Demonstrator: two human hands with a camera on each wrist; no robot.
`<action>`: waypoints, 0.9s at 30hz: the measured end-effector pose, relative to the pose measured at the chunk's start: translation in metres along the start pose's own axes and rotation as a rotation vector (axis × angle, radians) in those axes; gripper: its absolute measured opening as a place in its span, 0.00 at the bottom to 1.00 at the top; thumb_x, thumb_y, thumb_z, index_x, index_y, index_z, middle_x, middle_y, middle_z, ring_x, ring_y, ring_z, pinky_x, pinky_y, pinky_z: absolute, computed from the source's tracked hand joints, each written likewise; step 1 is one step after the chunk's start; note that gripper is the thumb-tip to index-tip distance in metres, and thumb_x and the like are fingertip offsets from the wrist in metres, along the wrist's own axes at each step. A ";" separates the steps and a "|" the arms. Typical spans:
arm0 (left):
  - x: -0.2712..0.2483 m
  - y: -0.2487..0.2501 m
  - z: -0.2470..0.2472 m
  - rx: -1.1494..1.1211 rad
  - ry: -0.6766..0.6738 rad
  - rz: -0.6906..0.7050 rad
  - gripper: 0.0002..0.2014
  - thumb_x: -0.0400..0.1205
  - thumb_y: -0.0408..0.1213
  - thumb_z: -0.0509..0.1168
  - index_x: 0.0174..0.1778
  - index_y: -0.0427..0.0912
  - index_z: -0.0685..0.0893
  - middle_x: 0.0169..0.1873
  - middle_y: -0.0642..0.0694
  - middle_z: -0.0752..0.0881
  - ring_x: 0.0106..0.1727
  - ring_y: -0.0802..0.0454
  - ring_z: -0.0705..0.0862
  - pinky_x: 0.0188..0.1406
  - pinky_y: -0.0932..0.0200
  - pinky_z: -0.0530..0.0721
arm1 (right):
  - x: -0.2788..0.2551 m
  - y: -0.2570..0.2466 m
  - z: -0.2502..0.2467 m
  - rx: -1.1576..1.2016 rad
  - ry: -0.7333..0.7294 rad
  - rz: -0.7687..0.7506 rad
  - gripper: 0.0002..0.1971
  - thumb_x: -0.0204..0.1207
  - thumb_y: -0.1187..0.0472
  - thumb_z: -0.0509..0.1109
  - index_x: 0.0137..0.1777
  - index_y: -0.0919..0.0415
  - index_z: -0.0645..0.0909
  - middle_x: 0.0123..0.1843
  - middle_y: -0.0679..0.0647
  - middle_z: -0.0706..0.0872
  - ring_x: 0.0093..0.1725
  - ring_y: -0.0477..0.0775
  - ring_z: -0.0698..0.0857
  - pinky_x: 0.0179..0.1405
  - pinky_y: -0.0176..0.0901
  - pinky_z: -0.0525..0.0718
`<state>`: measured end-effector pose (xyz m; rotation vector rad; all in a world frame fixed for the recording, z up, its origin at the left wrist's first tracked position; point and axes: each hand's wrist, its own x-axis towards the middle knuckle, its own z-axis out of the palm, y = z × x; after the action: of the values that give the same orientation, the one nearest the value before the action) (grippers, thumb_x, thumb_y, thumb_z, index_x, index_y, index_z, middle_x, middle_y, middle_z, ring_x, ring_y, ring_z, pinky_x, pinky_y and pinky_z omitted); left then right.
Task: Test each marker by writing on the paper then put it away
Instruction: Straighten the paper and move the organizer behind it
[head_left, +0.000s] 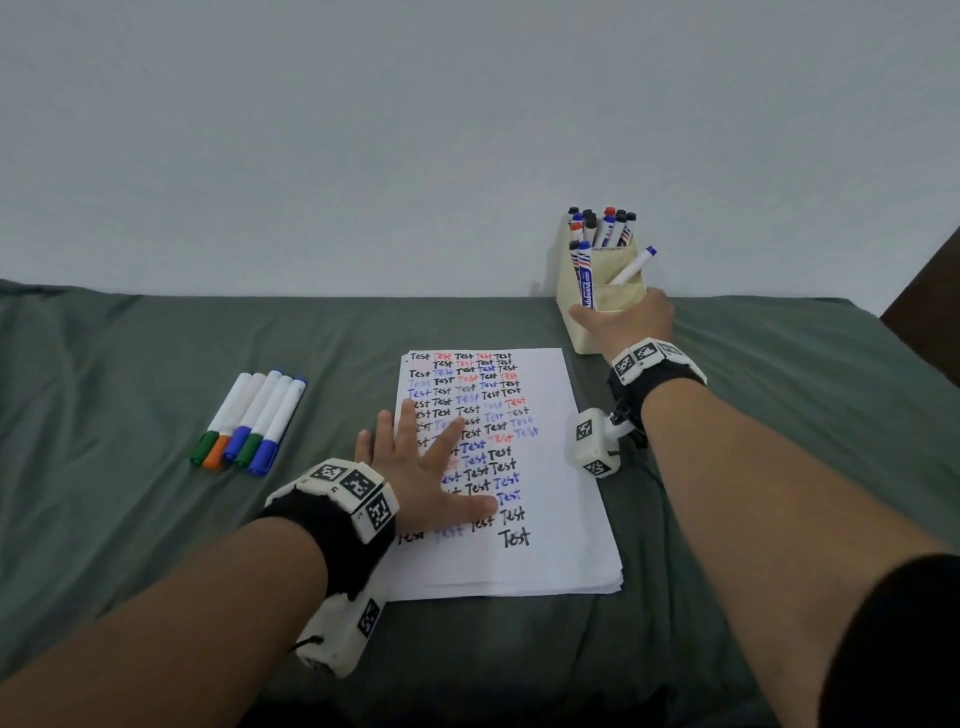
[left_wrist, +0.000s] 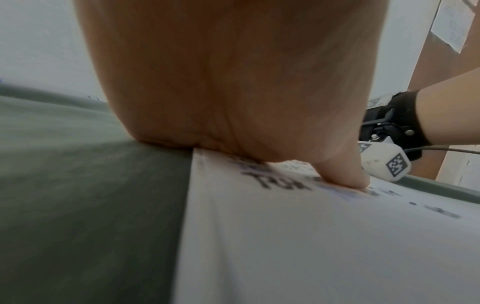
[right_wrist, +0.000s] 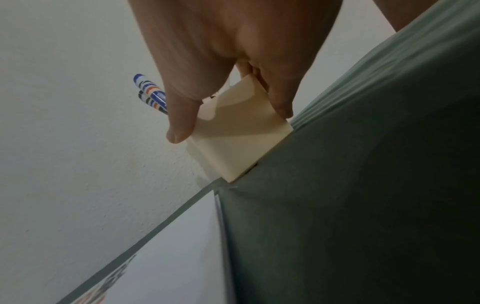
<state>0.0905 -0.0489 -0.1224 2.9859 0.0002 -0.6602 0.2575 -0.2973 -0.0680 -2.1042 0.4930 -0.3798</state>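
A white sheet of paper (head_left: 550, 540) covered in rows of "Test" lies on the green cloth. My left hand (head_left: 431, 467) presses flat on its left half, fingers spread and straight; in the left wrist view the thumb (left_wrist: 345, 174) pushes on the paper (left_wrist: 311, 246). My right hand (head_left: 621, 314) reaches over the cream marker holder (head_left: 587, 338) at the back. A white marker with a blue end (head_left: 634, 266) leans out of the holder's low front pocket just above that hand. In the right wrist view the thumb (right_wrist: 182, 127) and a finger hang straight on either side of the holder (right_wrist: 233, 148). Contact with the marker is hidden.
Several capped markers (head_left: 249, 421), green, orange and blue, lie side by side on the cloth (head_left: 130, 519) left of the paper. The holder's tall back pockets hold several more markers (head_left: 605, 228). A wall rises right behind the holder.
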 end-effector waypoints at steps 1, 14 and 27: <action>-0.001 0.000 0.000 0.004 -0.001 0.004 0.62 0.48 0.93 0.39 0.78 0.75 0.26 0.83 0.42 0.24 0.84 0.35 0.26 0.81 0.34 0.32 | 0.002 -0.001 0.002 -0.009 -0.014 0.002 0.48 0.57 0.43 0.90 0.72 0.65 0.73 0.68 0.59 0.79 0.63 0.59 0.85 0.59 0.59 0.88; -0.004 0.001 -0.002 0.028 0.005 0.004 0.59 0.54 0.92 0.42 0.80 0.73 0.29 0.83 0.41 0.25 0.84 0.34 0.28 0.82 0.33 0.34 | -0.006 -0.004 -0.002 -0.109 -0.119 0.083 0.57 0.61 0.44 0.88 0.82 0.64 0.58 0.77 0.60 0.72 0.69 0.61 0.81 0.61 0.56 0.87; -0.013 0.001 -0.012 -0.083 0.055 -0.017 0.66 0.47 0.93 0.42 0.80 0.70 0.29 0.84 0.39 0.27 0.86 0.33 0.34 0.83 0.32 0.42 | -0.127 0.021 -0.070 -0.388 -0.523 -0.238 0.26 0.79 0.52 0.73 0.65 0.76 0.83 0.63 0.70 0.88 0.58 0.69 0.89 0.61 0.63 0.86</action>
<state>0.0836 -0.0483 -0.1065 2.9262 0.0558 -0.5649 0.1114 -0.2968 -0.0588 -2.5270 0.0016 0.1558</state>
